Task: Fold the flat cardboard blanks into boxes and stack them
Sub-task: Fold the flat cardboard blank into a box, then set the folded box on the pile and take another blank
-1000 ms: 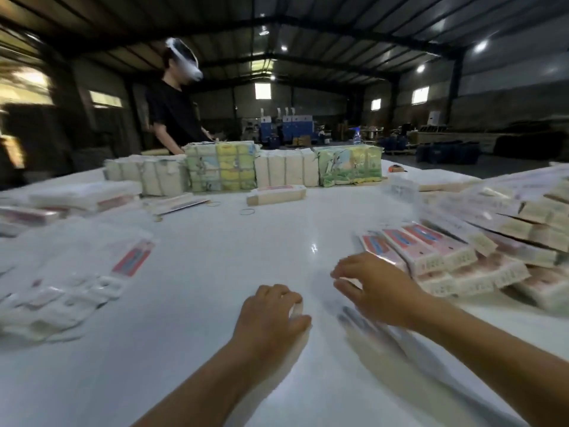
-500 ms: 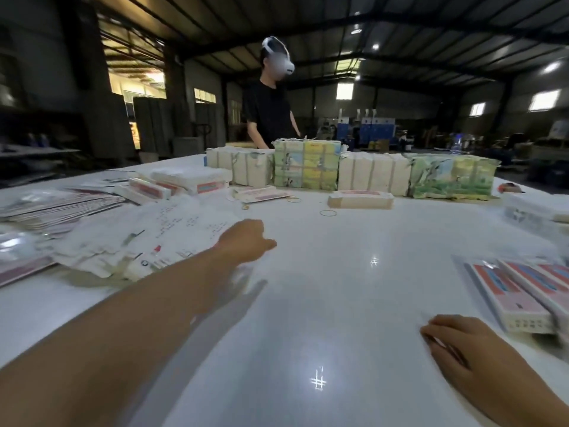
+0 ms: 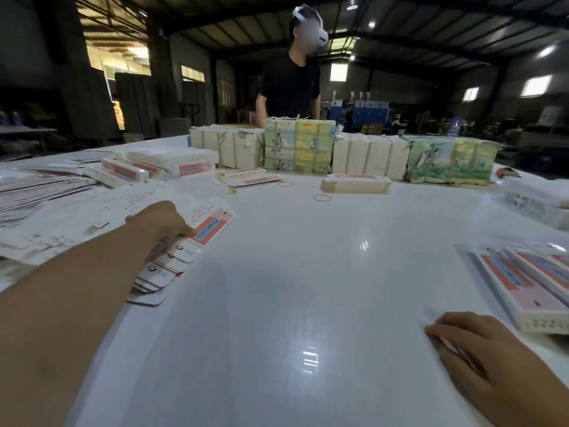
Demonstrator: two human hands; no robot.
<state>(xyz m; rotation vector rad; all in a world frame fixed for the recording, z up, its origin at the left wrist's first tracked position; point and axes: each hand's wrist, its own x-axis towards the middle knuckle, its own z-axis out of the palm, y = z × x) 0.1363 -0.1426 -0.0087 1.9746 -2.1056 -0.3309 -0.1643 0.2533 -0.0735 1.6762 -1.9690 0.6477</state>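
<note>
A fanned pile of flat white cardboard blanks point(image 3: 77, 223) with red and blue print lies at the left of the white table point(image 3: 308, 288). My left hand point(image 3: 160, 220) reaches onto that pile and pinches the top blank point(image 3: 212, 226) at its near edge. My right hand point(image 3: 480, 349) rests on the table at the lower right, fingers relaxed and holding nothing. Folded boxes point(image 3: 529, 282) with red and blue faces lie side by side just beyond my right hand.
Wrapped bundles of blanks point(image 3: 338, 149) stand in a row across the far side. A person in black point(image 3: 289, 81) stands behind them. More folded boxes point(image 3: 154, 167) lie at the far left, one box point(image 3: 355, 182) sits mid-table, and rubber bands point(image 3: 321, 197) lie loose.
My left hand has reached further left onto the pile and taken hold of the top blank. My view turned left; my right hand stays on the table.
</note>
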